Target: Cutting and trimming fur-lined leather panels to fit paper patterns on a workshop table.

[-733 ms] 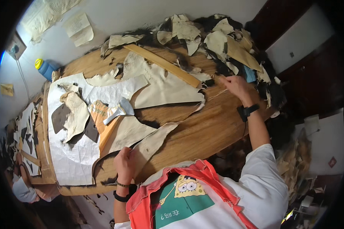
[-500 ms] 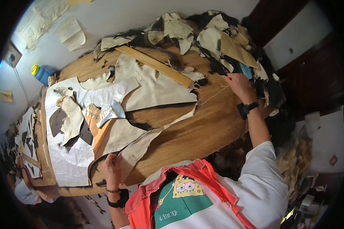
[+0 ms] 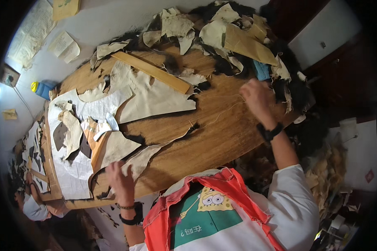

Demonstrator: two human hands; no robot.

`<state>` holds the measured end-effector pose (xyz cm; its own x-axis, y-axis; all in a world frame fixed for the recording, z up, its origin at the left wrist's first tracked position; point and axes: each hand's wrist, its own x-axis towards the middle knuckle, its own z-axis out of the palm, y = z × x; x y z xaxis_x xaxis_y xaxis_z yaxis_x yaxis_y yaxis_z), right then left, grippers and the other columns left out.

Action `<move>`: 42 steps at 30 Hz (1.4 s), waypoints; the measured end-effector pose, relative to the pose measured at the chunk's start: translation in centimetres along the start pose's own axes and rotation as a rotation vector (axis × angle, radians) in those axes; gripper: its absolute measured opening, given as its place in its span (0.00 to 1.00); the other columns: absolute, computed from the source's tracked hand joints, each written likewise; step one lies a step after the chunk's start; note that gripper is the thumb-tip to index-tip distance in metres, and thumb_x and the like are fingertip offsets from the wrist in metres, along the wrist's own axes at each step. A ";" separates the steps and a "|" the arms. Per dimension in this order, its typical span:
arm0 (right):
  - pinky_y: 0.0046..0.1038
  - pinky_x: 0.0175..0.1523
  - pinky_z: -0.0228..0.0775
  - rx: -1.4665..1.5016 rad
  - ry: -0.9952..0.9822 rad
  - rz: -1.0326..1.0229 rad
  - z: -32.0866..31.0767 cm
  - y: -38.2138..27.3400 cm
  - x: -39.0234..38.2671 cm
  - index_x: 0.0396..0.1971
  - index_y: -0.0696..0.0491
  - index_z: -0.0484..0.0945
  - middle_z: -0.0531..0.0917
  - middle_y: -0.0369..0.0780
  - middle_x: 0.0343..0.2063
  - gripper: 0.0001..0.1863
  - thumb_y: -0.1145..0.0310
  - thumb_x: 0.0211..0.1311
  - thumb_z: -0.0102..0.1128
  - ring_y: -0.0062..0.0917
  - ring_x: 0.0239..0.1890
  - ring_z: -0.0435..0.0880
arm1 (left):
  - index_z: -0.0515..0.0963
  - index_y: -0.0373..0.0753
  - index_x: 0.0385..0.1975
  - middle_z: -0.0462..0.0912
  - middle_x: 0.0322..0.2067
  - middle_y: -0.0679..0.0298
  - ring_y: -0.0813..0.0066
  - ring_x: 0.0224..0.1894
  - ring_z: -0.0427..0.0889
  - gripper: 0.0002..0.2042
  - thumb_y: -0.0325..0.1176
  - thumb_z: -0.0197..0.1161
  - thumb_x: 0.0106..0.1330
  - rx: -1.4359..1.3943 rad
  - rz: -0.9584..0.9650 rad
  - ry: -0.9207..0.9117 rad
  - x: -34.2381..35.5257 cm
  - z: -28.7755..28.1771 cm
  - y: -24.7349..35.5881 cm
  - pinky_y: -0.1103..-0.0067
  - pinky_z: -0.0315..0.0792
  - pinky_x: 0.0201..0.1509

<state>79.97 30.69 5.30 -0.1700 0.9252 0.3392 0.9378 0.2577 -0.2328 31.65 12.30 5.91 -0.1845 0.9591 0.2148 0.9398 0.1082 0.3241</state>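
Observation:
On the wooden board lies a long, pale strip of fur hide (image 3: 148,154), dark fur at its edges. My left hand (image 3: 120,178) is over the strip's near end, fingers apart and slightly blurred. Off to the right my right hand (image 3: 257,98) is closed in a pinch, raised above the board. A thin pale thread (image 3: 220,114) runs from the strip's far tip toward its fingertips. Left of the strip, a silvery-white pattern sheet (image 3: 73,180) bears hide scraps (image 3: 72,136), an orange paper piece (image 3: 97,151) and a pale-handled tool (image 3: 101,130).
A wooden ruler-like strip (image 3: 151,71) rests on a larger hide (image 3: 148,98). Hide scraps (image 3: 171,25) and a brown paper piece (image 3: 247,44) are heaped along the back. A blue bottle with a yellow cap (image 3: 42,89) stands far left. Another person's arm (image 3: 34,196) shows at lower left.
The narrow strip has slackened and its tip has dropped back leftward. My left hand has loosened its fingers on the hide. The thread hangs looser toward my right hand.

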 end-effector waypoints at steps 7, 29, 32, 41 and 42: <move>0.36 0.38 0.73 0.749 -0.386 -0.024 5.4 -10.6 -3.2 0.27 0.56 0.80 0.80 0.43 0.30 0.09 0.65 0.60 0.65 0.35 0.33 0.83 | 0.80 0.38 0.41 0.78 0.41 0.55 0.54 0.46 0.75 0.12 0.29 0.69 0.57 -0.389 0.260 -0.110 3.3 8.9 13.9 0.64 0.69 0.51; 0.16 0.25 0.66 1.442 -1.175 0.352 8.0 -10.7 -3.6 0.54 0.52 0.76 0.84 0.31 0.31 0.17 0.59 0.75 0.47 0.10 0.24 0.74 | 0.81 0.34 0.33 0.76 0.27 0.75 0.89 0.30 0.69 0.04 0.28 0.64 0.67 -1.072 -0.184 -0.233 2.8 11.3 14.3 0.84 0.65 0.31; 0.16 0.26 0.65 1.380 -1.115 0.328 6.3 -10.2 -2.6 0.52 0.53 0.75 0.81 0.31 0.28 0.14 0.63 0.74 0.50 0.10 0.24 0.74 | 0.81 0.34 0.32 0.78 0.26 0.75 0.89 0.28 0.69 0.08 0.33 0.63 0.69 -1.153 -0.354 -0.383 3.6 11.0 13.7 0.86 0.63 0.30; 0.32 0.31 0.71 0.679 -0.062 -0.026 4.2 -11.2 -0.2 0.38 0.54 0.79 0.79 0.40 0.23 0.10 0.64 0.62 0.65 0.35 0.27 0.82 | 0.79 0.40 0.32 0.81 0.24 0.71 0.91 0.18 0.62 0.11 0.39 0.58 0.73 -1.366 -0.572 -0.514 4.6 10.8 13.2 0.87 0.53 0.20; 0.35 0.33 0.72 0.760 -0.167 -0.027 3.6 -11.6 -1.0 0.33 0.54 0.80 0.79 0.42 0.24 0.09 0.64 0.61 0.66 0.40 0.28 0.82 | 0.79 0.40 0.32 0.81 0.24 0.71 0.91 0.18 0.62 0.11 0.39 0.58 0.73 -1.363 -0.576 -0.512 4.6 10.8 13.3 0.87 0.53 0.20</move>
<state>68.18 27.77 4.42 -0.2902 0.9299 0.2261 0.4780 0.3455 -0.8076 46.39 20.98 1.20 -0.0341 0.8875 -0.4595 -0.2315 0.4402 0.8675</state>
